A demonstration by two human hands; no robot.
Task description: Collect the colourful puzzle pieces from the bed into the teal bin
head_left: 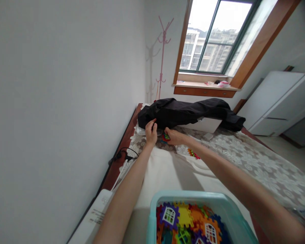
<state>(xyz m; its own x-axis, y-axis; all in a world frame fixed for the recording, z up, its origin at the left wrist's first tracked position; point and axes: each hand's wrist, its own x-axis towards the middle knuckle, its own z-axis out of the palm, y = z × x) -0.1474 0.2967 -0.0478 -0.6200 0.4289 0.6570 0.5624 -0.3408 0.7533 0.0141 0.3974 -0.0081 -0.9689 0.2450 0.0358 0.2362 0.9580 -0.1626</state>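
My right hand (176,137) is closed on a small group of interlocking plastic building pieces (165,137), green, red and blue, low over the patterned cover. Just to its left is my left hand (150,133), raised near the black cloth, its thumb and fingers apart with nothing visible between them. More joined pieces (193,154), orange, red and green, lie beneath my right forearm. In the foreground, a light teal bin (188,195) holds many colourful toothed pieces, some with white window inserts (169,215).
A dark garment (183,110) is draped over a white box (204,124) at the far end. White cloth (165,173) lies over the flowered cover (244,152). A black cable (129,153) runs along the left edge by the wall. A pink coat rack (162,57) stands behind.
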